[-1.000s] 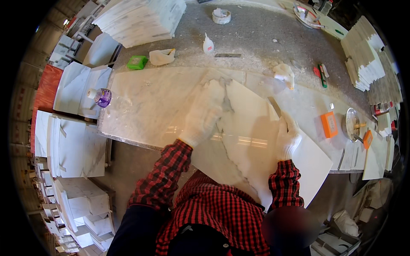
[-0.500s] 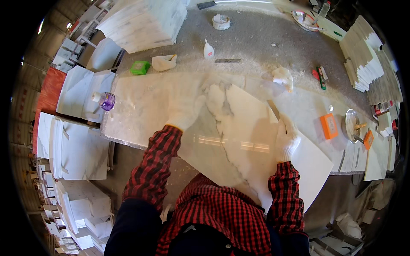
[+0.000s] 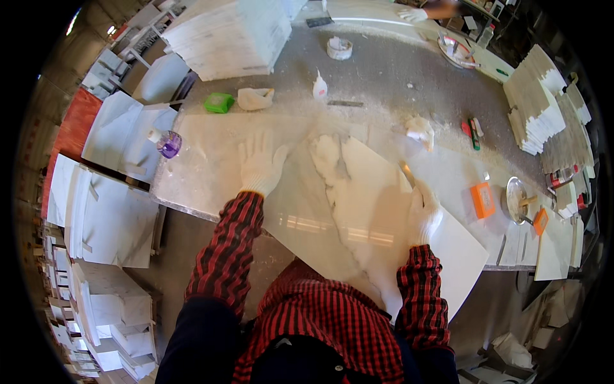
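A polished white marble slab [image 3: 364,205] with grey veins lies turned at an angle across the bench, its near corner jutting over the front edge toward me. My left hand [image 3: 261,163], in a white knit glove, is stretched out with fingers spread at the slab's left edge. My right hand [image 3: 424,214], gloved too, rests over the slab's right side, fingers wrapped round a flat scraper [image 3: 407,171]. The scraper's blade points away from me near the slab's right edge; its handle is hidden in the glove.
Behind stand a purple bottle [image 3: 169,144], a green box [image 3: 219,102], a white squeeze bottle [image 3: 320,86] and a rag [image 3: 420,130]. To the right are an orange box [image 3: 482,200] and a metal bowl [image 3: 516,200]. Stacked slabs [image 3: 230,41] rise far left. A co-worker's gloved hand [image 3: 413,15] shows far off.
My left hand has moved left, from over the slab to its left edge, and its fingers now show spread. My right hand keeps the scraper. A co-worker's hand has come into view.
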`<state>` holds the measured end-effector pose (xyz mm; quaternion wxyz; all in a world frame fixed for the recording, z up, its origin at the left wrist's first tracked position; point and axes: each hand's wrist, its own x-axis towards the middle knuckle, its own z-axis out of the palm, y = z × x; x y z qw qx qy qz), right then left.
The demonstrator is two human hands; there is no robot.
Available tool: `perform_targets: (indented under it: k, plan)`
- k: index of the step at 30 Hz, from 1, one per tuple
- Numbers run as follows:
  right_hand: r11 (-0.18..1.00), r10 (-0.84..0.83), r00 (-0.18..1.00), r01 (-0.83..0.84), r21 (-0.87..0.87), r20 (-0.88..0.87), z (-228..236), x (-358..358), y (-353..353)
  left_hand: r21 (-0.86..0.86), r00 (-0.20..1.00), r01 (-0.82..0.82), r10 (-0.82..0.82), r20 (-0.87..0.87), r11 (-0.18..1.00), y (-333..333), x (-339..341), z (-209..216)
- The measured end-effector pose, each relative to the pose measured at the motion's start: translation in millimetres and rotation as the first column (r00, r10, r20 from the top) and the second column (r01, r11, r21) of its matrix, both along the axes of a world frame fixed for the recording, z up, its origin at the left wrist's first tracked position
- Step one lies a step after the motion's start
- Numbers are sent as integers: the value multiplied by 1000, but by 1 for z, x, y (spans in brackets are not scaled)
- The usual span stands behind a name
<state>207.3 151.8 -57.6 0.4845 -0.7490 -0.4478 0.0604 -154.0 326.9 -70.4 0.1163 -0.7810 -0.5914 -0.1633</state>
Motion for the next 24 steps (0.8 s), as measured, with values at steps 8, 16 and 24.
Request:
perform_targets:
  k: [8,16,24]
  plan:
    - [1000,9,986,-8,7,-164,0,4,-7,-225,695,433,-165,699,873,-75,58,57]
    - [965,255,535,-193,178,-805,41,-70,-2,184,-730,656,552,402,732,-100,77,65]
    - [794,534,707,-608,-13,-463,62,-151,-7,227,-774,609,507,379,761,-121,71,76]
